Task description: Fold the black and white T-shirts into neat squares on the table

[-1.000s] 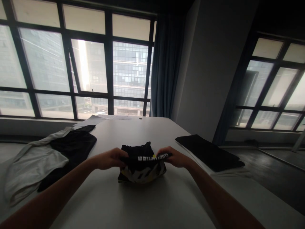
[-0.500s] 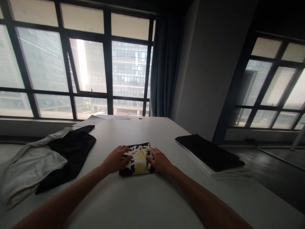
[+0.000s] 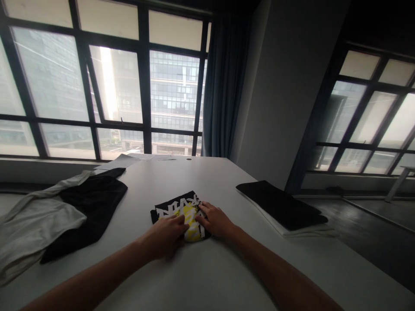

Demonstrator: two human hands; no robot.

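Note:
Between my hands on the white table (image 3: 214, 177) lies a small folded black T-shirt (image 3: 191, 211) with a white and yellow print, turned at an angle. My left hand (image 3: 170, 231) grips it at the near left edge, its thumb side over the print and the lower fingers hidden. At the right edge, my right hand (image 3: 215, 218) has thumb and fingers on the cloth, closed about its side; the fingertips underneath are out of sight.
To the left lie crumpled white clothing (image 3: 45, 220) and black clothing (image 3: 94, 203). On the right, a folded black garment (image 3: 282, 203) rests on folded white cloth (image 3: 285, 233). Papers (image 3: 119, 162) are at the table's far edge, below the windows.
The folded T-shirt has turned, its far left corner now swung outward. My left hand has come down to its near edge; my right hand has stayed at its right side.

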